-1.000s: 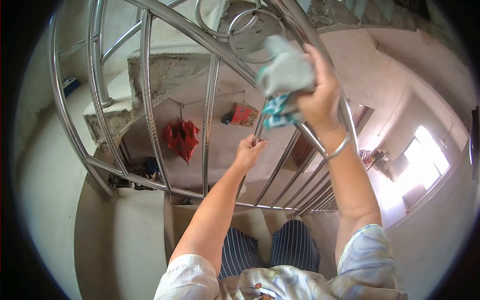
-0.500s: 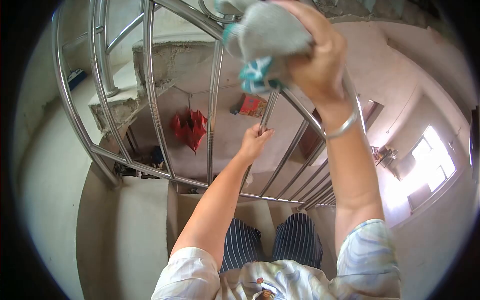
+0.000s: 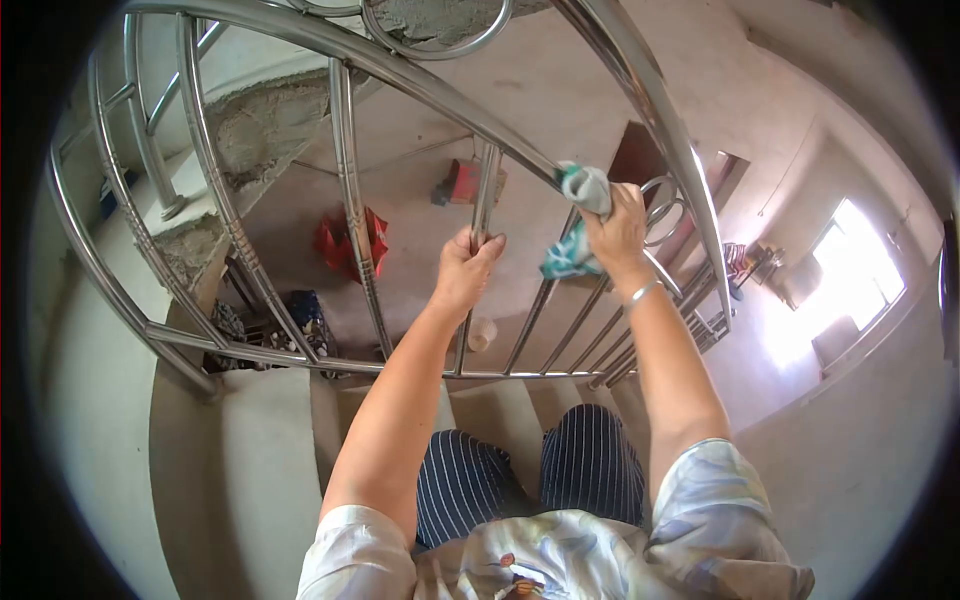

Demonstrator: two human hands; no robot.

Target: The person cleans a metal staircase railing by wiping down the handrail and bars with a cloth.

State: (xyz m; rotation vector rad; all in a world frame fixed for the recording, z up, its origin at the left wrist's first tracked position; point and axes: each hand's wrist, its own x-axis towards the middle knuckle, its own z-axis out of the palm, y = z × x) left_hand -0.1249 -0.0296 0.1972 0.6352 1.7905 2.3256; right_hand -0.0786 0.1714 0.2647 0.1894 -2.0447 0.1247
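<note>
My left hand (image 3: pixel 468 270) is wrapped round an upright metal bar (image 3: pixel 486 190) of the stair railing. In my right hand (image 3: pixel 617 235) is a grey and teal cloth (image 3: pixel 588 190), pressed round the sloping lower rail near its join with the uprights. The cloth's teal and white patterned end hangs down left of the hand. A silver bangle (image 3: pixel 643 292) sits on my right wrist. Above both hands the thick handrail (image 3: pixel 640 85) curves down to the right.
Concrete steps (image 3: pixel 265 430) lie below the railing. Beyond the bars hang a red umbrella-like object (image 3: pixel 350 243) and a red box (image 3: pixel 465 182). Dark items (image 3: pixel 305 322) lie under the stairs. At the right is a bright window (image 3: pixel 855 265).
My right hand has moved down with the cloth, from high near the handrail to the lower rail. My left hand still grips an upright bar, and the view has shifted.
</note>
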